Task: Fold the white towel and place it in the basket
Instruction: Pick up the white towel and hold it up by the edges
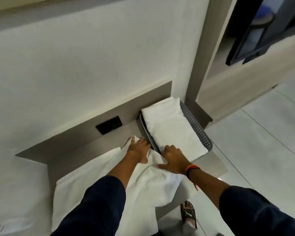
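A white towel (85, 181) lies spread and rumpled across the grey table (71, 150), with its near part hanging over the front edge. My left hand (138, 149) rests on the towel's far corner, fingers curled over the cloth. My right hand (174, 159), with a beaded band on its wrist, grips the towel's far edge right beside the basket. The grey perforated basket (197, 127) stands at the table's far right end and holds a folded white towel (170, 126) that fills it.
A black wall socket (109, 125) sits in the grey back panel left of the basket. A wall rises behind the table. Pale tiled floor (262, 142) lies to the right. My sandalled foot (188, 213) shows below the table's edge.
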